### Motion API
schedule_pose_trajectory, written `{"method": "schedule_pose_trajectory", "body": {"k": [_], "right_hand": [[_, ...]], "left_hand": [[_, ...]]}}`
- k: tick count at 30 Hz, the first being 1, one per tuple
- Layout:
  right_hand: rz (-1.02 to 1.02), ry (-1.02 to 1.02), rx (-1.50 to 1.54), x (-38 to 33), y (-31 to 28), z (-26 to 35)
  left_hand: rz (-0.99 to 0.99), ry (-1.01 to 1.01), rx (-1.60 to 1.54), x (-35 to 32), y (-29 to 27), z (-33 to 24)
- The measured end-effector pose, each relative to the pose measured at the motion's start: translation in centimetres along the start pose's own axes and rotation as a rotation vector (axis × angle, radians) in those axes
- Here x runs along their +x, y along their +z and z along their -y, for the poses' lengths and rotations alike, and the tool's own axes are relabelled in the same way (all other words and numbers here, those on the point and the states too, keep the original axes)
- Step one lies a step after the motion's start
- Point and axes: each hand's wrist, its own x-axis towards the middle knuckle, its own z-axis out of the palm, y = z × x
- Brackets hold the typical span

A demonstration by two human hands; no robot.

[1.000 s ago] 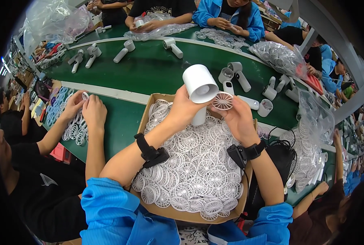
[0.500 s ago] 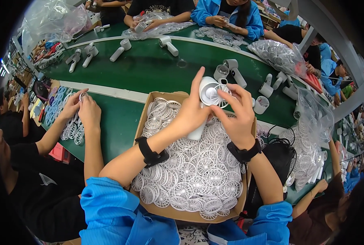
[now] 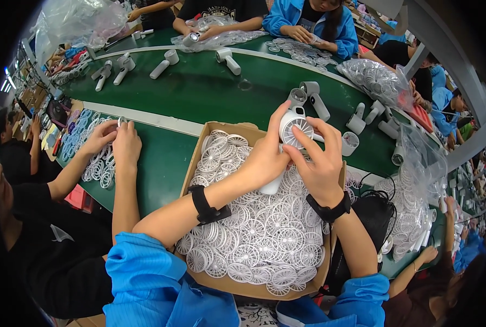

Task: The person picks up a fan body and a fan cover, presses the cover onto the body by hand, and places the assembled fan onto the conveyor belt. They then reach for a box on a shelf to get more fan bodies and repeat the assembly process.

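Above the box, my left hand [image 3: 266, 159] grips a white handheld fan [image 3: 271, 185], its handle pointing down toward me and its round head facing up. A white spoked grille [image 3: 294, 128] lies over the fan's head. My right hand [image 3: 322, 173] is closed on the grille, with fingertips pressing on its face and the thumb at the near edge. Whether the grille is seated all round cannot be seen under the fingers. Beneath both hands, a cardboard box [image 3: 195, 166] is filled with loose white grilles [image 3: 248, 253].
Several white fan bodies [image 3: 319, 105] lie on the green belt [image 3: 199, 82] beyond the box. At left, a co-worker's hands [image 3: 124, 144] work beside blue and white rings [image 3: 97, 163]. A plastic bag of white parts [image 3: 409, 199] stands at right. Other people sit across the belt.
The grille, tilted at the fan's head before, now lies flat over it under my right fingers. Both hands and the fan have shifted slightly right and down.
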Motion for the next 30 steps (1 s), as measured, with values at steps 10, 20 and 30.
{"method": "schedule_pose_trajectory", "body": {"k": [10,20,30], "right_hand": [[0.009,-0.016,-0.049,0.3,-0.1,0.2],[0.001,0.022,-0.039,0.4,0.1,0.5],[0.063,0.569,0.848,0.9,0.1,0.0]], "left_hand": [[-0.001,0.026,-0.015,0.0,-0.2,0.2],[-0.044,0.056,-0.013,-0.4,0.2,0.2],[0.104,0.002,-0.392,-0.6,-0.2,-1.4]]}}
